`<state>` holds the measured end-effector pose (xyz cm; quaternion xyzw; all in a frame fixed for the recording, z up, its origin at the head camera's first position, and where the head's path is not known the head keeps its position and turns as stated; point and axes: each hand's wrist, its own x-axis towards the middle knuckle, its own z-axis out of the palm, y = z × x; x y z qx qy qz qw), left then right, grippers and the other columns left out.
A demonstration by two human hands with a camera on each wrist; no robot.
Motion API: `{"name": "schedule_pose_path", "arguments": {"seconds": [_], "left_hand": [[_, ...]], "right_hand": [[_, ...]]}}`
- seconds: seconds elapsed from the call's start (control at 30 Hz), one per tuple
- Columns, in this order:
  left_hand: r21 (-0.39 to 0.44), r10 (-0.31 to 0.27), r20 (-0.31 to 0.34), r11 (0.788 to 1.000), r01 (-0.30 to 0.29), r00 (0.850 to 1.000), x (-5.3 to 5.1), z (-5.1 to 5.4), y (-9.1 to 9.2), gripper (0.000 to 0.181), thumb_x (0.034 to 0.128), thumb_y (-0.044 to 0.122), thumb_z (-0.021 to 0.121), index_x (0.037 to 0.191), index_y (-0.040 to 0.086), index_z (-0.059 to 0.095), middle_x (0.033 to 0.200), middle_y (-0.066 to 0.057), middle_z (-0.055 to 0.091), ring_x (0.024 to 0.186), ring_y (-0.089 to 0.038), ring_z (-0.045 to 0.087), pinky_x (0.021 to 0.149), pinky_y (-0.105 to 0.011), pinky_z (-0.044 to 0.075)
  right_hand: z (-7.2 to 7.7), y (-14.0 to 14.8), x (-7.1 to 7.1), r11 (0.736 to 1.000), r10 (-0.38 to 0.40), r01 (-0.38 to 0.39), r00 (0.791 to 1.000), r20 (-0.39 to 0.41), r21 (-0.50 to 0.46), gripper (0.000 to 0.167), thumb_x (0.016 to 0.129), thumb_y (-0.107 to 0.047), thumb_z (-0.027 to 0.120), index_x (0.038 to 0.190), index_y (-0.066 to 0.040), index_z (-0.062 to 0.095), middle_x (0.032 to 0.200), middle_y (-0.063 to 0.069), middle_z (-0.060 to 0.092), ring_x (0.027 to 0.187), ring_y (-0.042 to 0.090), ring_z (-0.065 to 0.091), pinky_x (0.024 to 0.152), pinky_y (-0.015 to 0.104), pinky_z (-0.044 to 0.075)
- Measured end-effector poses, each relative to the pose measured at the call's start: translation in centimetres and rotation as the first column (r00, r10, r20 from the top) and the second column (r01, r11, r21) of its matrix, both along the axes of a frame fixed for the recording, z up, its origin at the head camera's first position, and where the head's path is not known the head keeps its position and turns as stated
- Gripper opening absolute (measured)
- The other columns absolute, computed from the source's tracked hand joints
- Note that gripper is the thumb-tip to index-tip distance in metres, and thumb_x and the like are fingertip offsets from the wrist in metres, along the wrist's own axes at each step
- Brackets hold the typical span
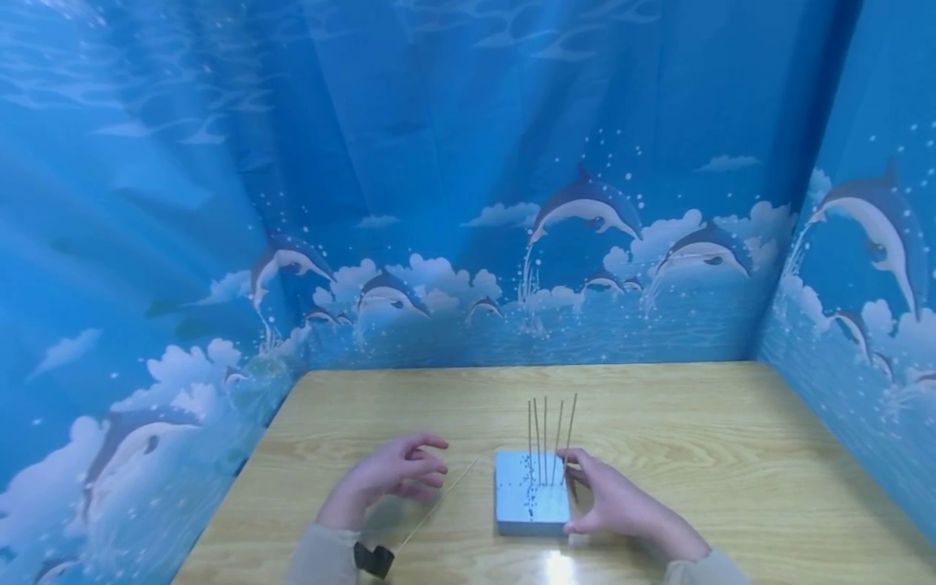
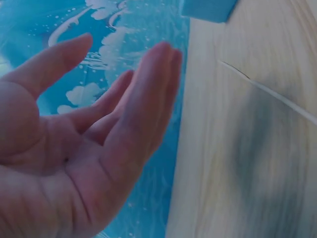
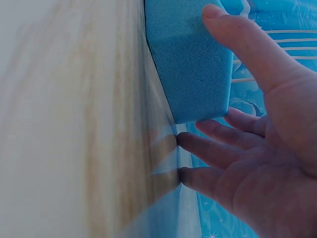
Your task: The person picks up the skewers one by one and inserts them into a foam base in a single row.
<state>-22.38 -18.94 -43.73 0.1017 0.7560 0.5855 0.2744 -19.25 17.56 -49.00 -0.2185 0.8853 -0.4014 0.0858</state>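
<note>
A light-blue foam block (image 1: 512,508) lies flat on the table, its top dotted with small dark holes. Several thin sticks (image 1: 544,439) stand up from its right half, some leaning slightly. At the block's right side, my right hand (image 1: 610,496) holds it, thumb at the near corner and index finger by the far edge. The right wrist view shows the thumb against the foam block (image 3: 193,69), with other fingertips touching the table. My left hand (image 1: 395,475) hovers left of the block, fingers loosely bent and holding nothing. Beneath and beside it lies one loose stick (image 1: 442,500).
The wood-grain table (image 1: 680,439) extends on both sides of the block and behind it. Blue dolphin-print curtains (image 1: 439,203) enclose the back and both sides. A black strap piece (image 1: 374,561) sits at the left wrist, close to the loose stick's near end.
</note>
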Motion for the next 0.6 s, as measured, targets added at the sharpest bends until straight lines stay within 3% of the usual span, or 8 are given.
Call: {"name": "schedule_pose_path", "arguments": {"seconds": [0.17,0.6], "left_hand": [[-0.041,-0.045,0.023,0.998,0.046,0.999,0.1,-0.7,-0.6,0.054,0.0954,0.017,0.063,0.14,-0.004,0.043,0.118,-0.024,0.065,0.1,-0.034,0.069,0.082,-0.047,0.062],[-0.138,-0.014,0.012,0.99,0.016,1.0,-0.3,-1.7,-1.1,0.05,0.0921,0.016,0.067,0.135,-0.004,0.049,0.113,-0.018,0.068,0.097,-0.032,0.07,0.079,-0.045,0.063]], "right_hand": [[-0.1,0.0,0.0,1.0,-0.001,0.001,1.0,-0.002,-0.002,0.108,0.06,-0.029,0.09,0.147,0.001,0.034,0.15,0.025,0.041,0.13,0.044,0.051,0.11,0.059,0.038],[-0.1,0.1,0.0,1.0,0.01,-0.01,1.0,-0.03,0.007,0.108,0.06,-0.031,0.09,0.147,0.002,0.035,0.15,0.025,0.042,0.129,0.043,0.053,0.11,0.059,0.038]]}}
